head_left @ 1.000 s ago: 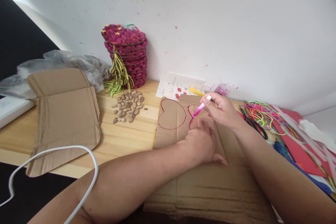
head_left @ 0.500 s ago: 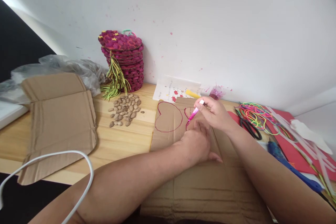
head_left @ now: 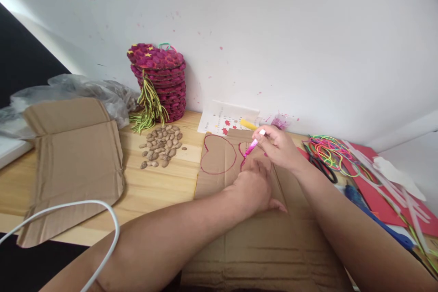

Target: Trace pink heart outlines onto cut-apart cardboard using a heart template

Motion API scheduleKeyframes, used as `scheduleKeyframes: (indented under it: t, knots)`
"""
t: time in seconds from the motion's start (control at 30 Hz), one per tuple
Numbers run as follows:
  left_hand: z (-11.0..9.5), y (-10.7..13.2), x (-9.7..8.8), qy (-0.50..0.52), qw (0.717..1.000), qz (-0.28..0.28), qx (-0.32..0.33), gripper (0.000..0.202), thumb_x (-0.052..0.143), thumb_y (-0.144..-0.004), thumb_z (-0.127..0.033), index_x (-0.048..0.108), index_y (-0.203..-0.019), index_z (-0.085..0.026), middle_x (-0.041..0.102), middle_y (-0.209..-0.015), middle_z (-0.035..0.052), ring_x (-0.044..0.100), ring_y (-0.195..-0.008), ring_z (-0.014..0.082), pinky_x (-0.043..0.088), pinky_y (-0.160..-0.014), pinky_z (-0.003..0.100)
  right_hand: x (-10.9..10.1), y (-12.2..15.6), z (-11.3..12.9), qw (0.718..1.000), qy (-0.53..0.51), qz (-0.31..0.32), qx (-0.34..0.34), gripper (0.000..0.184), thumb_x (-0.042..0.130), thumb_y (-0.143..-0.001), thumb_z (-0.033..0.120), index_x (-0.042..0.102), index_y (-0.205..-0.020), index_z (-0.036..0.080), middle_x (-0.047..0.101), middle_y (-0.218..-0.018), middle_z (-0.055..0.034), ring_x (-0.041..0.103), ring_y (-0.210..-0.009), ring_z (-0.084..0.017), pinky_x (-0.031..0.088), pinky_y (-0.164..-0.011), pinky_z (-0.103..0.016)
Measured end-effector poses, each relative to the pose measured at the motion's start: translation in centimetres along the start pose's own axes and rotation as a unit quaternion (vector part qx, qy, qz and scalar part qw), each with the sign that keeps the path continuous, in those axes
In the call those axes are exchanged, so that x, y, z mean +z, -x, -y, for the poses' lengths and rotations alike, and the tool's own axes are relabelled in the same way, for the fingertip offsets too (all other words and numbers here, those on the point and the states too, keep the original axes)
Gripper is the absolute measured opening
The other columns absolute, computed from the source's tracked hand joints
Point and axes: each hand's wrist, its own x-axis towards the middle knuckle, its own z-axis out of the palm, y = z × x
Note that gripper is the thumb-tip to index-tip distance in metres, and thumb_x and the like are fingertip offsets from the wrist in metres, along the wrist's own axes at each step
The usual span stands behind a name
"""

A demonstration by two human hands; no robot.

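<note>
My right hand (head_left: 278,148) pinches a pink-and-white marker (head_left: 253,145), its tip down on the cardboard sheet (head_left: 253,246). A heart outline (head_left: 219,173) in dark pink marker shows on the sheet's upper left. Beside it a second curved outline (head_left: 240,148) lies at the marker tip, partly covered by my hands. My left hand (head_left: 255,187) rests on the sheet just below the marker, fingers stretched forward and thumb spread to the right. The undersides of its fingers are hidden.
Brown seeds (head_left: 164,143) lie left of the sheet, before a purple woven basket (head_left: 164,86). A loose cardboard piece (head_left: 78,169) and white cable (head_left: 112,219) are at left. Scissors (head_left: 323,169), colourful cords (head_left: 328,153) and a blue glue gun (head_left: 379,219) lie right.
The view has shifted slightly. The marker tip has moved a little up the second outline with my right hand; my left hand stays flat on the cardboard.
</note>
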Motion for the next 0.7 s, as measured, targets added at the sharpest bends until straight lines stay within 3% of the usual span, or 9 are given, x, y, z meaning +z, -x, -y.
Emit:
scheduleKeyframes:
  t: [0.1,0.2,0.37,0.53,0.7]
  knots:
    - [0.1,-0.2,0.4,-0.001,1.0,-0.011,0.004,0.102,0.035,-0.088,-0.077,0.036,-0.15,0.004,0.042,-0.152,0.0287,0.039,-0.141,0.0383,0.043,-0.105,0.039,-1.3,-0.5,-0.3,0.995,-0.075,-0.054,0.048,0.028,0.054,-0.094,0.046,0.064,-0.087,0.021,0.063,-0.077,-0.0017,0.056,-0.07,-0.017,0.044,-0.068,-0.031]
    - [0.3,-0.2,0.8,-0.007,0.999,-0.041,0.011,0.091,0.034,-0.092,-0.071,0.046,-0.145,0.003,0.053,-0.143,0.0272,0.05,-0.13,0.0362,0.043,-0.103,0.04,-3.3,-1.4,-1.2,0.981,-0.107,-0.145,0.074,0.033,0.058,-0.091,0.053,0.066,-0.088,0.021,0.063,-0.077,-0.0021,0.056,-0.069,-0.017,0.045,-0.066,-0.031]
    - [0.8,-0.5,1.5,0.027,0.997,-0.071,-0.008,0.084,0.039,-0.092,-0.07,0.05,-0.142,-0.003,0.061,-0.132,0.0232,0.054,-0.121,0.0322,0.046,-0.094,0.037,-7.0,-3.3,-4.3,0.952,-0.028,-0.287,0.101,0.036,0.056,-0.087,0.051,0.07,-0.089,0.018,0.059,-0.07,-0.0015,0.054,-0.066,-0.017,0.043,-0.065,-0.031]
    - [1.0,-0.7,1.8,0.04,0.996,-0.086,0.005,0.079,0.037,-0.093,-0.07,0.057,-0.137,-0.007,0.064,-0.128,0.0189,0.053,-0.121,0.0312,0.04,-0.102,0.041,-8.8,-4.2,-7.2,0.936,0.053,-0.317,0.146,0.039,0.053,-0.086,0.051,0.072,-0.089,0.017,0.064,-0.072,-0.0033,0.056,-0.067,-0.018,0.041,-0.065,-0.032]
    - [1.1,-0.7,2.0,0.014,0.994,-0.105,0.006,0.077,0.032,-0.095,-0.068,0.059,-0.136,-0.009,0.065,-0.125,0.0182,0.054,-0.118,0.0349,0.036,-0.102,0.048,-8.2,-4.7,-8.3,0.93,0.098,-0.297,0.192,0.037,0.052,-0.085,0.05,0.071,-0.086,0.018,0.067,-0.072,-0.0042,0.057,-0.068,-0.02,0.039,-0.065,-0.033]
